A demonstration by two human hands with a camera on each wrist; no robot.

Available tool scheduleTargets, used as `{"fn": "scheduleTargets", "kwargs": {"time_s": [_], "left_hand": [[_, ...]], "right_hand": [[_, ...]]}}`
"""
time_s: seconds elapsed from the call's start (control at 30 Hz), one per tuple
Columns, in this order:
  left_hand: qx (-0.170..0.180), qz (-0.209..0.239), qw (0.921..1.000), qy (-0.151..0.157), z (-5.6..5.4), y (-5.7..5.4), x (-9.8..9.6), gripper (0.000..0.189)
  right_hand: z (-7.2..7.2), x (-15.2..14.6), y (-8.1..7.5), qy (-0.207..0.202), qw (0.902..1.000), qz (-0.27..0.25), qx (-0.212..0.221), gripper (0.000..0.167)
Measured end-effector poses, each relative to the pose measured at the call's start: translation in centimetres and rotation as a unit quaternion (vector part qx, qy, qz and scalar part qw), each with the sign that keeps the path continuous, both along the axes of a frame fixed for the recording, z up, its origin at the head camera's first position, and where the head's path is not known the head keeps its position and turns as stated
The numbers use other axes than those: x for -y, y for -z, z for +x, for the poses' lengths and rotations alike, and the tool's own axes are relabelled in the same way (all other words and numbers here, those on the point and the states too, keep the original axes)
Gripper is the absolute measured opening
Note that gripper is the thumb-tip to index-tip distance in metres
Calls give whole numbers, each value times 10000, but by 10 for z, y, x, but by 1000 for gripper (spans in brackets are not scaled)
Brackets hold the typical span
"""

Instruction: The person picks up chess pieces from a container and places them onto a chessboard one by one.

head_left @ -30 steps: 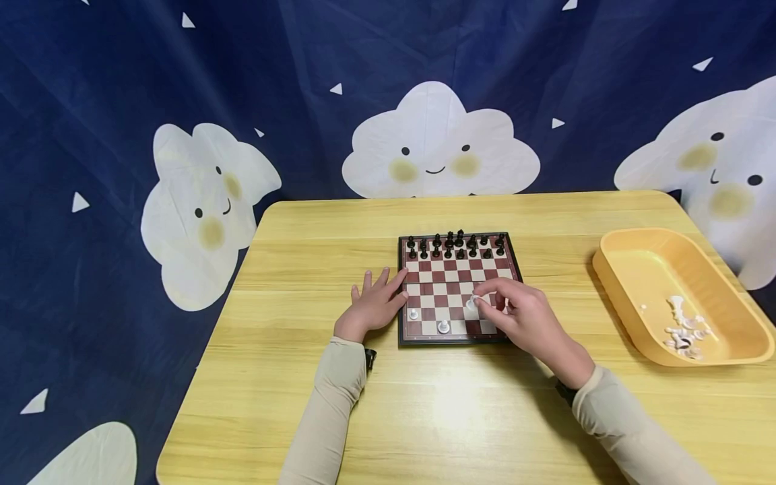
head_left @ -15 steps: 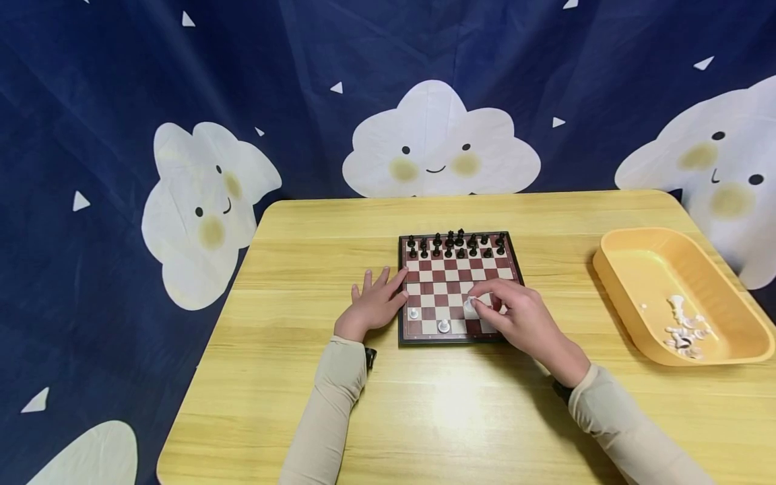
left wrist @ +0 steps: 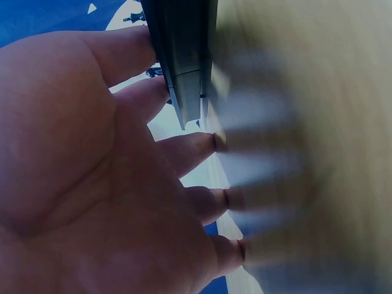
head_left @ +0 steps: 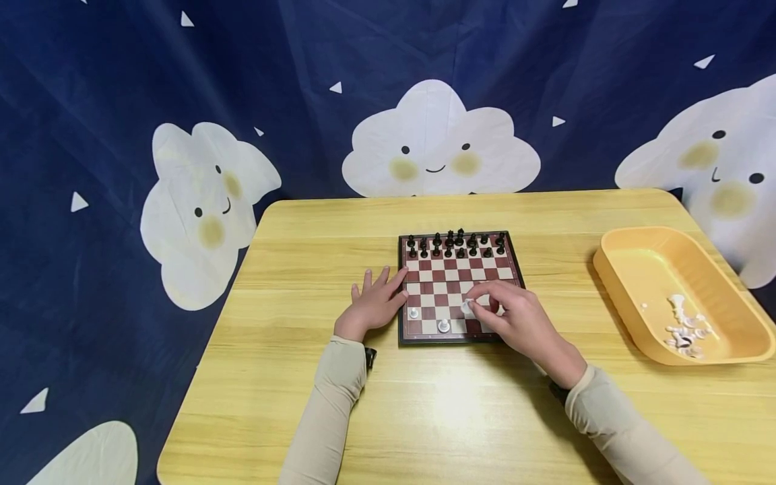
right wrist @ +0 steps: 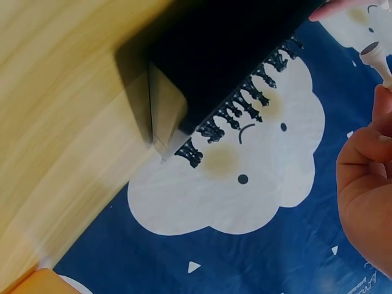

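Note:
A magnetic-looking chessboard with red-brown and white squares lies on the table. My left hand is spread at its left edge, thumb and index fingertip against the frame; the left wrist view shows the fingers straight. Over the near right part of the board, my right hand pinches a white chess piece between thumb and index finger. In the right wrist view this chess piece shows its round base, its upper part hidden by fingers. Two white chess pieces stand on the near left squares, a pawn and another.
Black chess pieces fill the two far rows of the board. To the right, a yellow plastic tray holds several white chess pieces lying in a heap. Behind the wooden table hangs a blue cloud-patterned curtain.
My right hand has shifted slightly left over the board, carrying the white chess piece with it. My left hand stays in place at the board's edge.

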State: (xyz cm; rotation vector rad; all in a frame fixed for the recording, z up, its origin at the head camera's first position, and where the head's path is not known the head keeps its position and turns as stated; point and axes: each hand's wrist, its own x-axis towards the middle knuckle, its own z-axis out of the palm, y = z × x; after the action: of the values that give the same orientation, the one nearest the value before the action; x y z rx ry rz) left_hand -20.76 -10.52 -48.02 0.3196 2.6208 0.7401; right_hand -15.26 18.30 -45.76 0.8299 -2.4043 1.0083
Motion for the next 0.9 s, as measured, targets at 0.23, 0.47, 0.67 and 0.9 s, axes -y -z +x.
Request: {"fn": "scheduleTargets", "kwargs": {"time_s": [0.23, 0.47, 0.67, 0.9], "left_hand": [[-5, 10, 10000, 16, 0, 0, 0, 59], [26, -31, 10000, 30, 0, 1, 0, 59], [-1, -46, 10000, 19, -1, 1, 0, 59], [28, -41, 10000, 13, -1, 0, -1, 59]], "right_hand": [[0, 2, 2, 38, 10000, 12, -34, 19], [0, 5, 3, 120, 9999, 110, 34, 17], [0, 5, 4, 105, 9998, 152, 51, 15], [0, 5, 6, 83, 9998, 162, 128, 15]]}}
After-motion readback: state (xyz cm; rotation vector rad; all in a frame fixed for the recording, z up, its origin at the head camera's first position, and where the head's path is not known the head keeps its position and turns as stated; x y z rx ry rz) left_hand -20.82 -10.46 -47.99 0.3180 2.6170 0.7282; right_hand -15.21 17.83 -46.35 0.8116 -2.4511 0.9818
